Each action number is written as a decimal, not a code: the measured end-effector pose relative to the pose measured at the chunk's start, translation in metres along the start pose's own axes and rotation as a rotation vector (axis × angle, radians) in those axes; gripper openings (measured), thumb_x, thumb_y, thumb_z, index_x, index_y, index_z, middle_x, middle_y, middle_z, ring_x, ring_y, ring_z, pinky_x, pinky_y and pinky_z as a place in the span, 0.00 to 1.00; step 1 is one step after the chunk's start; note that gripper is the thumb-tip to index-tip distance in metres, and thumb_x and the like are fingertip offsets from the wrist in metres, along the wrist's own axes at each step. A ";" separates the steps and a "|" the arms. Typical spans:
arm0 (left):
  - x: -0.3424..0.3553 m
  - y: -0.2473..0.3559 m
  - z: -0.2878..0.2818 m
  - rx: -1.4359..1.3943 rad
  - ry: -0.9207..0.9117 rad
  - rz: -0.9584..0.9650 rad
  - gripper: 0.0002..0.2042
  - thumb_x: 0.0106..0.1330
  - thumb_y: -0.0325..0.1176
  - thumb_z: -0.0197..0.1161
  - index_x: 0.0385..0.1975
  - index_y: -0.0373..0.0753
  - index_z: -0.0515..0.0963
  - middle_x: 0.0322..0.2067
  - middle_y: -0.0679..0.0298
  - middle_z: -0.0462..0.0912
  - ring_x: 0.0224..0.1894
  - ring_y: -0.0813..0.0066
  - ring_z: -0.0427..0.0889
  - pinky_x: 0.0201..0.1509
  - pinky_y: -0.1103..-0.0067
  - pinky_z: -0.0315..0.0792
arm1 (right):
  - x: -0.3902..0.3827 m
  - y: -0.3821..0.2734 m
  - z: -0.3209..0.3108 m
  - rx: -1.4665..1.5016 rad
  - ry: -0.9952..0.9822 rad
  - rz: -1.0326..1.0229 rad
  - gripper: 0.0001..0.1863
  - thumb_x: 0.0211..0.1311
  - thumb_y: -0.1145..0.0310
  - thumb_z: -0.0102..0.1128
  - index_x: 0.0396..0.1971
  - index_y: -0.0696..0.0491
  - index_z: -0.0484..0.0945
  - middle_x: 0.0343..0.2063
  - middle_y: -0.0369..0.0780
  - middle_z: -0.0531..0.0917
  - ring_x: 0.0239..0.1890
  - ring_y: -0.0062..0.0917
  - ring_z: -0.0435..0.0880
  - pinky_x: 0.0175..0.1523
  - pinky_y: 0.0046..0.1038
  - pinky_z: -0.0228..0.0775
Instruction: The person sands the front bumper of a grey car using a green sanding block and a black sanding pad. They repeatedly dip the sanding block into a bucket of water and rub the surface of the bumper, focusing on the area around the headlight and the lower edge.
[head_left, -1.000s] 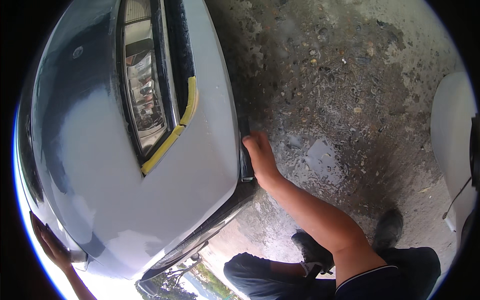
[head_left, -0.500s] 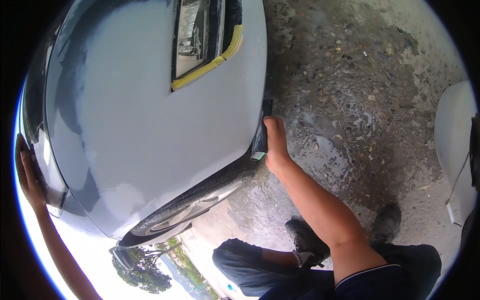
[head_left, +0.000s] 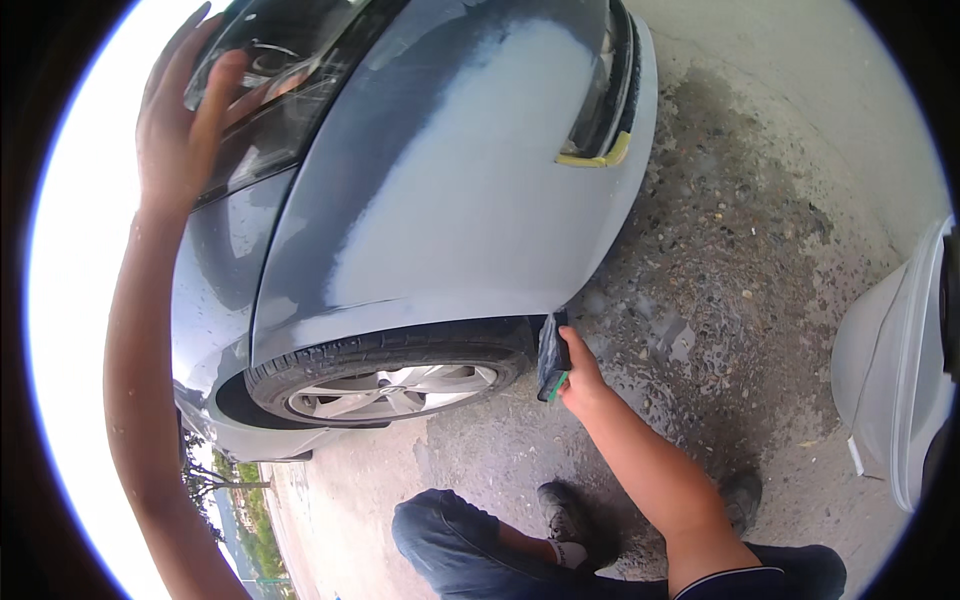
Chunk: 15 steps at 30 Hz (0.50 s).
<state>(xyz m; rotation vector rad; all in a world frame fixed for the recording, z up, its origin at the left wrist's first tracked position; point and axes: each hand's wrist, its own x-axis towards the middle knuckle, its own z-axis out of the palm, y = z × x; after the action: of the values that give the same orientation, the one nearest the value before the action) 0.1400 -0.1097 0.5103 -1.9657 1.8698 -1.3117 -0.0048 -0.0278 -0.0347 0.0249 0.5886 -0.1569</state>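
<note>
My left hand [head_left: 178, 130] is at the upper left, fingers apart, against or just over the dark glossy headlight [head_left: 270, 70] of a grey car. In my right hand [head_left: 585, 375] is a dark block with a wrinkled sheet and a green edge [head_left: 552, 355], held beside the lower edge of the bumper [head_left: 470, 240], near the wheel arch. The bumper has pale, matte patches over darker grey. Yellow tape [head_left: 610, 155] edges a narrow lamp [head_left: 590, 95] in it.
Below the bumper is the wheel [head_left: 380, 390]. A translucent white bucket [head_left: 870, 350] stands at the right on wet, stained concrete [head_left: 720, 270]. My knee [head_left: 440, 530] and shoes are at the bottom. A tree and hills show at the lower left.
The view has swung, bringing the whole wheel into sight. My left hand appears much higher along the car, and my right hand with the block sits lower in the picture.
</note>
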 end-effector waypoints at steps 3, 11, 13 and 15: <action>-0.025 0.102 -0.026 -0.169 -0.064 0.399 0.26 0.66 0.48 0.66 0.55 0.32 0.78 0.62 0.49 0.76 0.68 0.51 0.72 0.75 0.58 0.62 | -0.028 -0.050 0.007 -0.064 0.109 -0.127 0.16 0.63 0.48 0.65 0.41 0.44 0.80 0.31 0.28 0.81 0.34 0.17 0.79 0.38 0.27 0.70; -0.266 0.226 -0.016 -1.016 -0.476 0.256 0.31 0.60 0.47 0.69 0.60 0.36 0.75 0.68 0.48 0.69 0.72 0.54 0.67 0.78 0.56 0.56 | -0.131 -0.127 0.043 -0.956 0.044 -0.006 0.23 0.69 0.54 0.61 0.55 0.53 0.68 0.39 0.42 0.79 0.31 0.28 0.84 0.27 0.33 0.79; -0.278 0.250 -0.007 -1.092 -0.476 0.221 0.30 0.61 0.48 0.68 0.60 0.35 0.75 0.65 0.47 0.72 0.68 0.53 0.70 0.76 0.57 0.58 | -0.187 -0.190 0.066 -1.105 0.082 -0.165 0.31 0.71 0.52 0.59 0.66 0.52 0.64 0.43 0.42 0.79 0.32 0.27 0.83 0.27 0.29 0.77; -0.289 0.269 0.002 -1.155 -0.523 0.202 0.30 0.63 0.48 0.66 0.60 0.35 0.74 0.63 0.47 0.74 0.65 0.52 0.74 0.74 0.57 0.61 | -0.249 -0.250 0.071 -1.116 0.135 -0.385 0.34 0.73 0.43 0.55 0.68 0.51 0.64 0.41 0.39 0.80 0.30 0.22 0.83 0.27 0.25 0.75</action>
<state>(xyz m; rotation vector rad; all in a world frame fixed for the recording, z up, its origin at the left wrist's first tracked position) -0.0186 0.0781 0.2009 -2.0375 2.6183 0.5083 -0.2086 -0.2445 0.1681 -1.1719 0.7473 -0.1825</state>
